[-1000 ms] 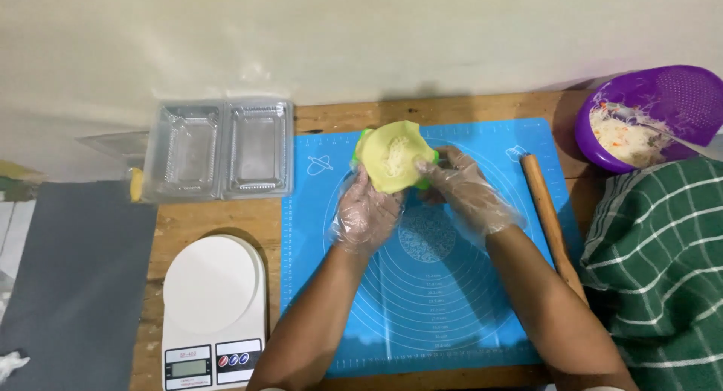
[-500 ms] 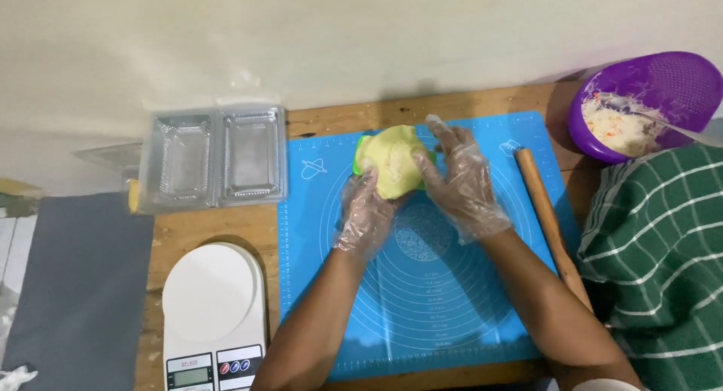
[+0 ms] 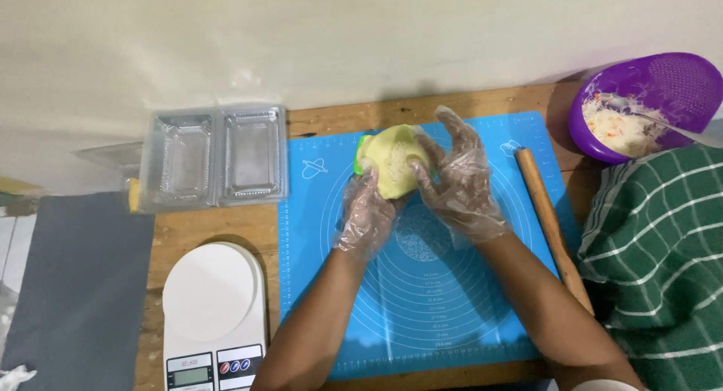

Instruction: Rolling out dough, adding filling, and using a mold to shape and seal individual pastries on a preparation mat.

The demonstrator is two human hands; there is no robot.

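Both gloved hands, the left hand [image 3: 370,214] and right hand [image 3: 458,181], now curl closer round the yellow dough [image 3: 393,161] at 12 o'clock on the blue mat [image 3: 422,285], squeezing it from a flat piece into a lump.

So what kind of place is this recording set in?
Most likely a home or small kitchen worktop set up for pastry work: a blue silicone baking mat on a wooden table, a wooden rolling pin, a white kitchen scale, and gloved hands shaping yellow dough.
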